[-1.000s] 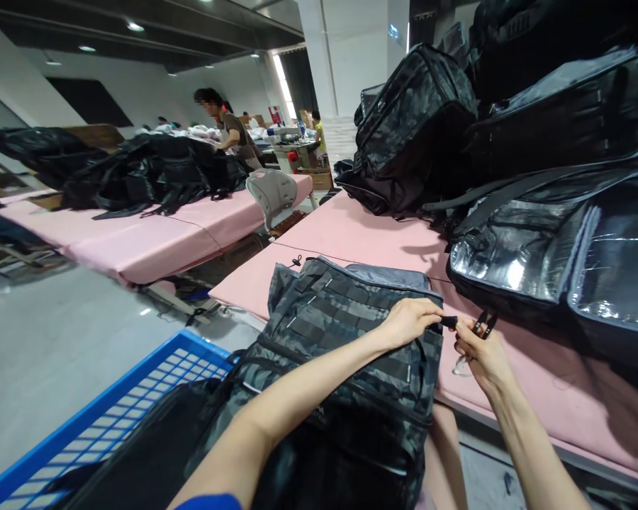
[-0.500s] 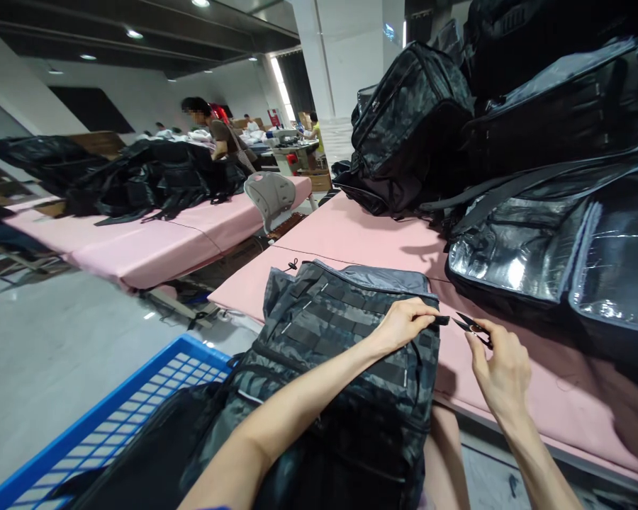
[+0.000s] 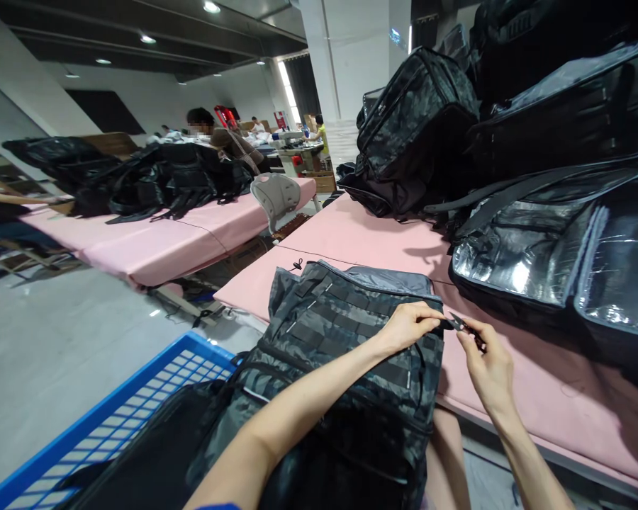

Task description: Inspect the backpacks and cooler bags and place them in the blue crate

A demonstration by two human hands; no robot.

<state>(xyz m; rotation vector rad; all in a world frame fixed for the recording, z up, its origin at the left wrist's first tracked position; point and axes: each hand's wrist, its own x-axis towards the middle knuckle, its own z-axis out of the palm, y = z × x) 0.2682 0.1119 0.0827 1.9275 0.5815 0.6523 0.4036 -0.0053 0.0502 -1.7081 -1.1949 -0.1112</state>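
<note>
A dark camouflage backpack (image 3: 345, 312) with rows of webbing lies across my lap, its top against the table edge. My left hand (image 3: 412, 326) rests over the bag's right side, fingers pinched on a short black strap end (image 3: 446, 323). My right hand (image 3: 490, 361) is closed around small black thread snips (image 3: 468, 331). The blades meet the strap end just beyond my left fingertips; whether they cut anything is too small to tell.
A pink table (image 3: 372, 237) stretches ahead, with black bags (image 3: 415, 131) and a silver-lined bag (image 3: 532, 248) piled at right. A blue plastic crate (image 3: 191, 347) sits at lower left. Beyond it, another pink table (image 3: 191, 244) holds more bags; people work in the background.
My right hand has moved left, bringing the thread snips to the strap end, and the blades have drawn closer together. My left hand keeps its pinch.
</note>
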